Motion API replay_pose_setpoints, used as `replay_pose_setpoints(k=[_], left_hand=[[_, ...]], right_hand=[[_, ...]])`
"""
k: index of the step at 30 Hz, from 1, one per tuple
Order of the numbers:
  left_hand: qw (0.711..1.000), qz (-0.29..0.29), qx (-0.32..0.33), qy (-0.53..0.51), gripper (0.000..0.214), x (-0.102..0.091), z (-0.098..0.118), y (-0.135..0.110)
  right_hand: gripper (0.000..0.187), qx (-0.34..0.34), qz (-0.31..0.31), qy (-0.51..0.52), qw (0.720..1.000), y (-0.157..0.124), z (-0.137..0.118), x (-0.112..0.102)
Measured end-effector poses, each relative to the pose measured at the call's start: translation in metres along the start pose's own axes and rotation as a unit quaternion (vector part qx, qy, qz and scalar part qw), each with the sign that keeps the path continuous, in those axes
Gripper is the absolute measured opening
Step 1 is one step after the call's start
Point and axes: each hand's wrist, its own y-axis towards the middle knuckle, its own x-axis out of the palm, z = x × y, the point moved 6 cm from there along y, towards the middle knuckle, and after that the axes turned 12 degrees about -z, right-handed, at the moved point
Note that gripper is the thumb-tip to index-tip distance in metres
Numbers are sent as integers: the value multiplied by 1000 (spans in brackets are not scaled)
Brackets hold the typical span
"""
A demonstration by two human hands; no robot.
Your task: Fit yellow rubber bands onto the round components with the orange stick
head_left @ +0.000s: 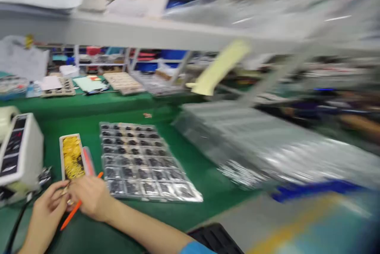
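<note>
My right hand is closed around a slim orange stick with a tapered lower end. Its other tip pokes out above the knuckles. Close against it, my left hand pinches a small gold-coloured part between thumb and fingers. The part is too small and blurred to name. Just beyond the fingers stands a narrow white box with small yellow pieces and some dark ones in it. A red-orange item lies along its right side.
A clear compartment tray of small dark parts lies right of the box. A white device with dark panels stands left. Stacked clear trays fill the right side. A white shelf beam crosses overhead, with a yellow paper strip hanging.
</note>
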Motion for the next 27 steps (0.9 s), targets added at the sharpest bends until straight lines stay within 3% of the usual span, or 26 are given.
replay_pose_setpoints(k=[3, 7, 18, 22, 27], left_hand=[[999, -18, 31, -31, 41, 16, 9, -7], [997, -40, 51, -45, 27, 25, 8, -11], [996, -45, 69, 24, 20, 25, 13, -19], [989, -34, 104, 97, 21, 24, 21, -22], [990, -37, 97, 93, 22, 27, 20, -21]], right_hand=[[31, 18, -14, 74, 997, -4, 3, -10], [11, -12, -5, 108, 994, -12, 5, -16], [15, -46, -63, 46, 996, -8, 1, -22], [14, -38, -57, 36, 997, -8, 0, -24], [8, -17, -45, 38, 998, -10, -1, -23]])
